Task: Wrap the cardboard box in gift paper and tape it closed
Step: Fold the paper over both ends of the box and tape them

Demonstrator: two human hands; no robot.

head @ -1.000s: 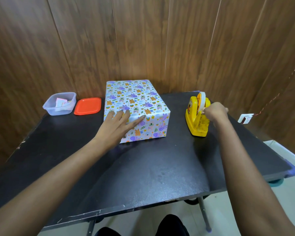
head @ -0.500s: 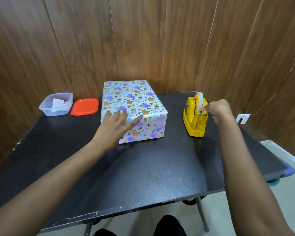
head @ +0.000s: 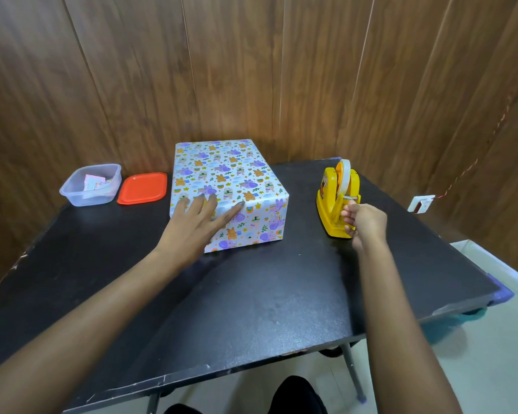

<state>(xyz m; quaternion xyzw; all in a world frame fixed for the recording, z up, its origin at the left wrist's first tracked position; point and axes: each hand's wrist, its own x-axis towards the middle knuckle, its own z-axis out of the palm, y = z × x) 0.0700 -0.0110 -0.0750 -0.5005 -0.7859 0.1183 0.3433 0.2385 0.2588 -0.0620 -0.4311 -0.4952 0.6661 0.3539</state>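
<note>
Here your left hand (head: 192, 227) lies flat, fingers (head: 205, 204) spread, on the wrapped box (head: 231, 186) (black tabletop (head: 251, 294) beneath); your right hand (head: 367, 221) pinches tape at the yellow dispenser (head: 335, 201).

Found no readable text, brand or number anywhere. Gift paper on box (head: 228, 186) carried only cartoon animal prints, no lettering. Sticker on yellow tape dispenser (head: 335, 204) was too small to read. Printed slips in clear container (head: 90, 185) were blurred, illegible.
</note>
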